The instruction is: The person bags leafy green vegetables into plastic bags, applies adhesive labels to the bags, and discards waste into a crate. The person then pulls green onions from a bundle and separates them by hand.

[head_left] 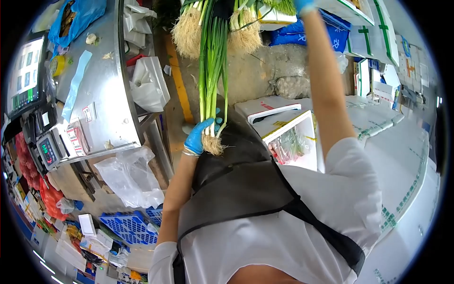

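My left hand, in a blue glove, is closed around the white stems of a bunch of green onions just above the roots. The bunch hangs in front of my dark apron, its pale roots lowest in view and its long green leaves running up. My right arm is stretched far forward, and only the gloved wrist part of my right hand shows at the top edge; its fingers are out of view. Near the top lie more rooted bunches, one on the left and one on the right.
A steel table on the left carries a touchscreen, a scale display and a blue bag. An open foam box with bagged greens stands at my right, beside large white foam boxes. Blue plastic crates lie lower left.
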A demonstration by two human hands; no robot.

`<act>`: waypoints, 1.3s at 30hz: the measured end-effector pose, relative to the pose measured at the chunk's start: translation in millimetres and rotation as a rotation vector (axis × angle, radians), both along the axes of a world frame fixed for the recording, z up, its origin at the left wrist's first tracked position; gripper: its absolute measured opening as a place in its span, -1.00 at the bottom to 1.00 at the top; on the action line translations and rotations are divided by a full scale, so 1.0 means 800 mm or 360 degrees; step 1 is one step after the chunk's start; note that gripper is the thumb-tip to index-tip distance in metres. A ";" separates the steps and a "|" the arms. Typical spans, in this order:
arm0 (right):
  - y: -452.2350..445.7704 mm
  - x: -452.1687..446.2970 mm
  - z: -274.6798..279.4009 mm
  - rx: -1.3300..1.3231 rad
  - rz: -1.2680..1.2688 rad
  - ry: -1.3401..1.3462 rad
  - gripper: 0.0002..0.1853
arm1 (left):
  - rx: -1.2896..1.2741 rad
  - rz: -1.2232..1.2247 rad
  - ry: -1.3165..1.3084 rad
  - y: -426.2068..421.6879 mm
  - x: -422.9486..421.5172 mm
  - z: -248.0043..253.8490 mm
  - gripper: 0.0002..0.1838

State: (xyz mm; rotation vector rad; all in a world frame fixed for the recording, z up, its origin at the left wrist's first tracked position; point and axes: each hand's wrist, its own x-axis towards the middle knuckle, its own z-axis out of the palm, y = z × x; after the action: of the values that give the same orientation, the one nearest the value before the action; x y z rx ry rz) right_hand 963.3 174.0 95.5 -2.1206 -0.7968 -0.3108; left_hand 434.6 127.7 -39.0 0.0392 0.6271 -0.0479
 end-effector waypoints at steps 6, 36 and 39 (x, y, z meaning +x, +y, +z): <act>-0.131 -0.288 -0.244 0.0065 0.0516 0.3066 0.00 | 0.0323 -0.0250 0.0135 0.015 0.004 0.017 -0.46; 0.036 -0.288 0.095 0.0865 0.1271 0.2175 -0.44 | 0.1464 -0.0467 -0.0121 0.084 0.063 0.167 -0.50; 0.000 -0.222 0.008 0.0744 0.0517 0.1689 -0.28 | 0.1276 -0.0351 -0.0083 0.087 0.157 0.114 -0.64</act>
State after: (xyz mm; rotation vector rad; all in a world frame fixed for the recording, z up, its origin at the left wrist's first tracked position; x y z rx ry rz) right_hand 785.5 174.0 102.0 -1.3736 -0.3474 0.6961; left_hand 560.1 197.3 51.8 0.8825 0.5545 -0.0056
